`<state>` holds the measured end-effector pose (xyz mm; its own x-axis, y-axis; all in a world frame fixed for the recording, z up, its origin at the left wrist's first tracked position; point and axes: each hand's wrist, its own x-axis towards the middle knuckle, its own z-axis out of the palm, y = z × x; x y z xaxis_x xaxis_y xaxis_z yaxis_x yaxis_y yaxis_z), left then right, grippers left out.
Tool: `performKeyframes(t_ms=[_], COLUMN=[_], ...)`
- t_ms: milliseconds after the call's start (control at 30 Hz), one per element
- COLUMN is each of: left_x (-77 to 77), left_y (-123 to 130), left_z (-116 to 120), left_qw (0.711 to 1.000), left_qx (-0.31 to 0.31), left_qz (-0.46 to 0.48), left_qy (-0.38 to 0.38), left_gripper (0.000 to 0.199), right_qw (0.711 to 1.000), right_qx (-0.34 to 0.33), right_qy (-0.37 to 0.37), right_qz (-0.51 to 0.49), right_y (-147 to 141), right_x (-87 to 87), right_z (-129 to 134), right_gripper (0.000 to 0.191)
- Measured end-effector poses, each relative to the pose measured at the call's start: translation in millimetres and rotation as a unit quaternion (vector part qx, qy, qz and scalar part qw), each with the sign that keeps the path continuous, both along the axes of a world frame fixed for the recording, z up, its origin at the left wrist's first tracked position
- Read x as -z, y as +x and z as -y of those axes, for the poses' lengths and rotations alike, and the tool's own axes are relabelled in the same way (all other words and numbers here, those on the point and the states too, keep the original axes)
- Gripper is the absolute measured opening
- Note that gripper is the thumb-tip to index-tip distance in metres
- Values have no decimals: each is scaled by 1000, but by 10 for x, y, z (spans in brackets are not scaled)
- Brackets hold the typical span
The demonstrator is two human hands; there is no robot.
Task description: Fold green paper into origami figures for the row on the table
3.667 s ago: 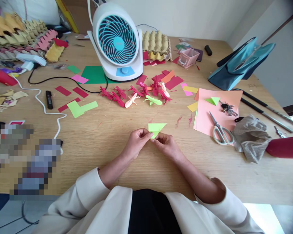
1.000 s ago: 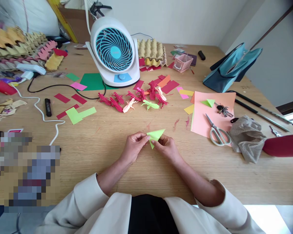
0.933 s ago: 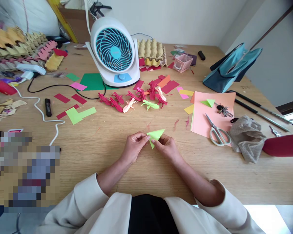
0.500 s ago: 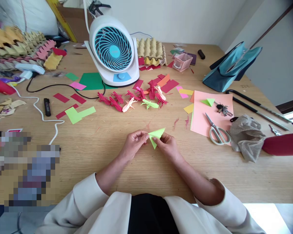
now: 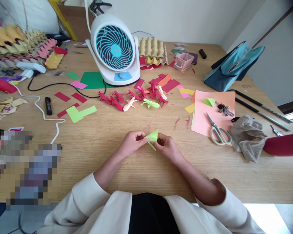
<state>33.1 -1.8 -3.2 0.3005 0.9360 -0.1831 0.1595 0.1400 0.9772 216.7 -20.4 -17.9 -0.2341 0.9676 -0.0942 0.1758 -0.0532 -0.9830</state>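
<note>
A small folded piece of light green paper [image 5: 152, 136] is held in the air over the wooden table, between both hands. My left hand [image 5: 134, 142] pinches its left corner between thumb and fingers. On its right edge, the thumb and fingers of my right hand [image 5: 168, 147] are closed. A thin green flap points down between the hands. Beyond them lies a row of folded paper figures, mostly red [image 5: 116, 103], with a green one [image 5: 150, 103] and pale ones [image 5: 130, 104] among them.
A white fan [image 5: 114, 48] stands at the back. Scissors [image 5: 218, 131], keys [image 5: 225, 110] and a folded green piece [image 5: 210, 101] lie on pink paper [image 5: 201, 120] at right. Green scrap [image 5: 75, 114] and a black marker [image 5: 48, 106] lie at left.
The green paper has turned and changed shape between my hands, its upper tip now further left. My fingers have shifted slightly on it. The camera view has moved a little.
</note>
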Motion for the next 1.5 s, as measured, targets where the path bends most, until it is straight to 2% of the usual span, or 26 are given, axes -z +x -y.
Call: performKeyframes(t_ms=[167, 367, 533, 667, 900, 1133, 1500], left_x=[-44, -32, -41, -42, -8, 18, 37], left_y=[42, 95, 105, 125, 176, 177, 171], left_z=[13, 43, 60, 69, 107, 113, 118], left_qw=[987, 969, 971, 979, 982, 981, 982], left_qx=[-104, -168, -153, -125, -115, -109, -105], left_qz=[101, 151, 150, 129, 122, 123, 124], left_qy=[-66, -103, -108, -96, -92, -100, -101], left_gripper=[40, 40, 39, 38, 38, 41, 38], right_qw=[996, 997, 995, 990, 986, 985, 985], right_qx=[-34, -3, 79, 119, 114, 114, 112], right_qy=[-57, -44, 4, 39, -6, -30, -36], right_qz=[-60, -68, -61, -67, -118, -127, -129], right_y=[52, 21, 4, 11, -21, -20, -17], right_x=[-117, -88, 6, 8, -28, -34, -70], right_z=[-42, -9, 14, 1, -11, -14, -23], right_gripper=[37, 38, 32, 29, 34, 40, 40])
